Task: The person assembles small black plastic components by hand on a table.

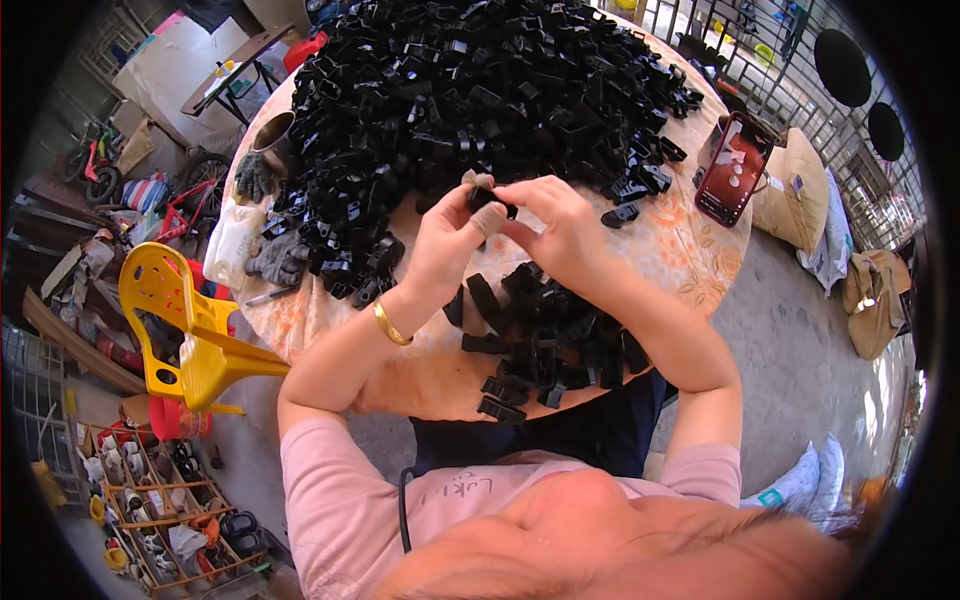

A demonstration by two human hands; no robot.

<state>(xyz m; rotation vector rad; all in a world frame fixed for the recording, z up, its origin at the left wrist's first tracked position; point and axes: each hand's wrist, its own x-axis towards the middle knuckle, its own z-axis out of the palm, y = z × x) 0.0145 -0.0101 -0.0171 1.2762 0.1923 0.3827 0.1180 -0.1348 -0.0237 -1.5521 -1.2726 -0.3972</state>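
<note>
My left hand (449, 242) and my right hand (562, 228) meet over the middle of a round table (690, 245) with a floral cover. Between their fingertips is a small black plastic part (481, 199), partly hidden by the fingers. Beige wraps cover the tips of two digits on my left hand. Beyond my hands rises a large heap of black plastic parts (450, 90). A smaller group of black parts (550, 335) lies between my forearms, reaching the table's near edge. One loose black part (620, 215) rests to the right of my right hand.
A phone (735, 168) with a lit screen stands at the table's right edge. Grey gloves (278, 260), a white bag (234, 243) and a metal cup (273, 133) line the left edge. A yellow chair (190, 330) stands left; full sacks (795, 195) sit right.
</note>
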